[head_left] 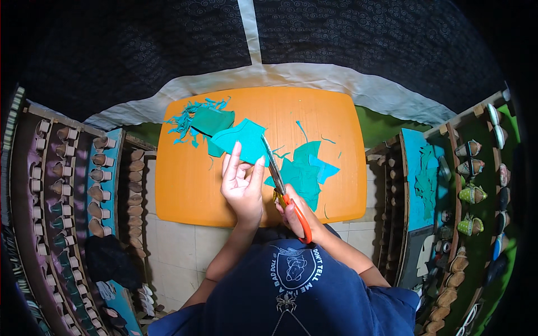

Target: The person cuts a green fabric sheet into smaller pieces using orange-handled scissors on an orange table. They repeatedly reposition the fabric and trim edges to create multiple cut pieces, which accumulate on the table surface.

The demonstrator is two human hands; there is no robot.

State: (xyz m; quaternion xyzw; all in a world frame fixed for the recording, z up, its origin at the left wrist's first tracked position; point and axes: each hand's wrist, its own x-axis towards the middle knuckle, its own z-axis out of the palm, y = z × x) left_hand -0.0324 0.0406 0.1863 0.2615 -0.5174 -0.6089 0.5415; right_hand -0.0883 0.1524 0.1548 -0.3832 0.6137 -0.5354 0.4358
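Note:
My left hand (243,185) pinches a teal, fabric-like piece (244,141) with pointed corners and holds it up over the table. In my right hand (301,211) is a pair of scissors (299,216) with orange handles. Their blades point up and away from me, along the right edge of the piece. Whether the blades are parted is hard to make out. To the right of the scissors lies a loose pile of teal cut pieces (302,176). Beyond my left hand, a darker green folded piece (213,121) rests beside a heap of thin teal scraps (182,122).
The orange table (336,123) has rounded corners and a few stray trimmings. Racks of shoe lasts (98,193) stand close on the left. On the right, shelves carry green patterned shoes (472,194) and more teal pieces (427,179). Dark patterned cloth (364,39) hangs behind.

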